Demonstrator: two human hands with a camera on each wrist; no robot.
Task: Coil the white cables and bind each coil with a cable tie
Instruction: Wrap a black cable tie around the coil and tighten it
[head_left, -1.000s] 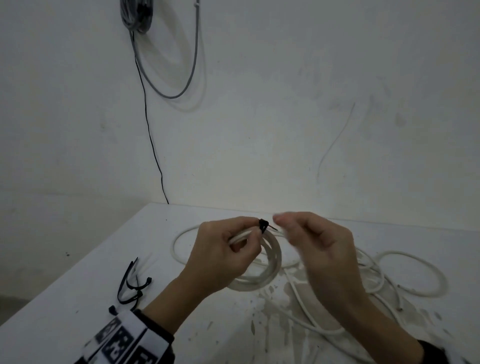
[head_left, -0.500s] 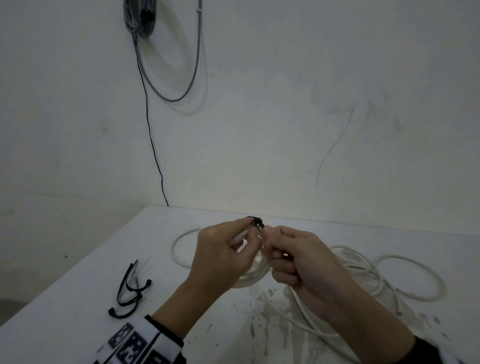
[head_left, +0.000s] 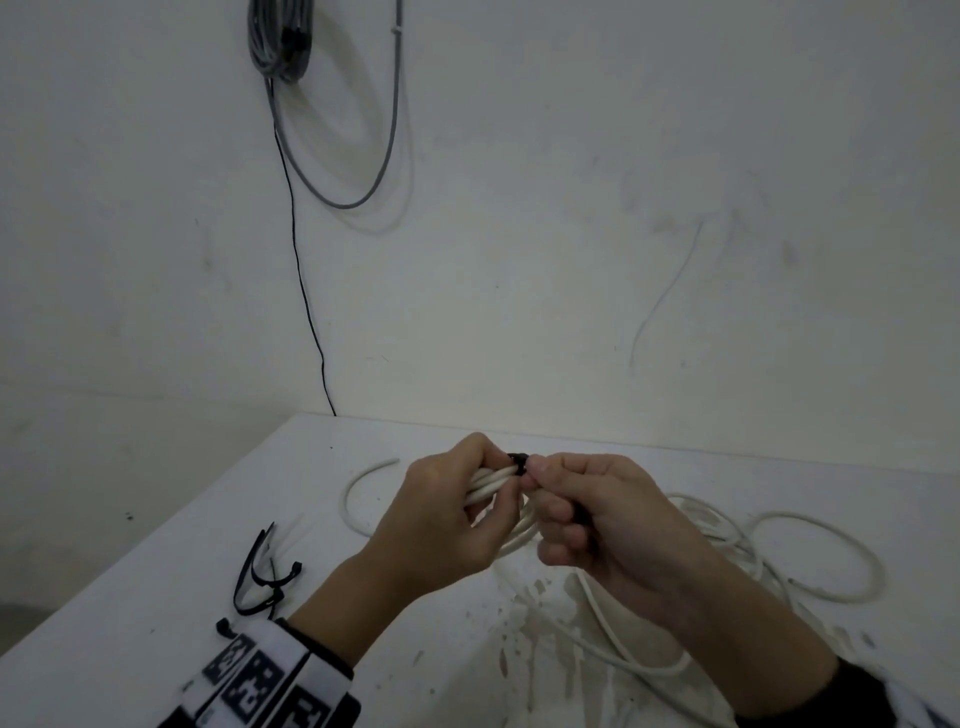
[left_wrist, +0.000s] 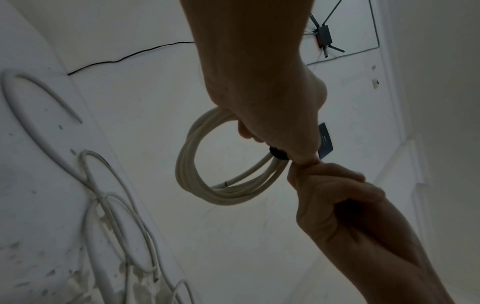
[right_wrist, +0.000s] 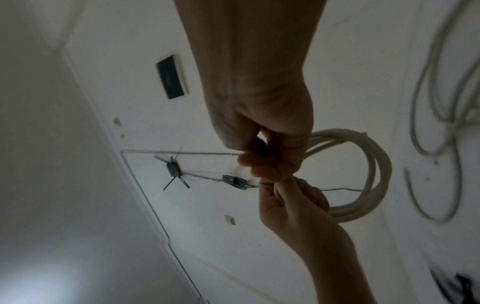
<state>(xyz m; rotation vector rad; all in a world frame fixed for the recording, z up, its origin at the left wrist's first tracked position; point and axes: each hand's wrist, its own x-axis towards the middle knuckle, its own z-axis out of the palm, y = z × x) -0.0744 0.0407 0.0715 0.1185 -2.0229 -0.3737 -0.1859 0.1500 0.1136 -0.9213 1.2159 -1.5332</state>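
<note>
My left hand (head_left: 457, 512) grips a small coil of white cable (head_left: 493, 477) held above the table, fingers curled round its top. A black cable tie (head_left: 518, 460) wraps the coil just beside my left fingertips. My right hand (head_left: 550, 480) is pressed against the left, its fingers curled, thumb and forefinger pinching at the tie; the tie's tail is hidden in that hand. In the left wrist view the coil (left_wrist: 187, 164) hangs as a loop, with the tie (left_wrist: 277, 154) at the spot where both hands meet. The right wrist view shows the coil (right_wrist: 378, 164) beyond the right hand (right_wrist: 262, 162).
Loose white cables (head_left: 810, 564) lie tangled on the white table (head_left: 156, 597) at the right, and one curved length (head_left: 349, 493) lies behind my left hand. Several spare black cable ties (head_left: 260, 579) lie at the left. A grey cable bundle (head_left: 280, 41) hangs on the wall.
My right hand, a little apart from the tie a second ago, has closed in against the left hand and now pinches at the tie. The left hand has kept hold of the coil.
</note>
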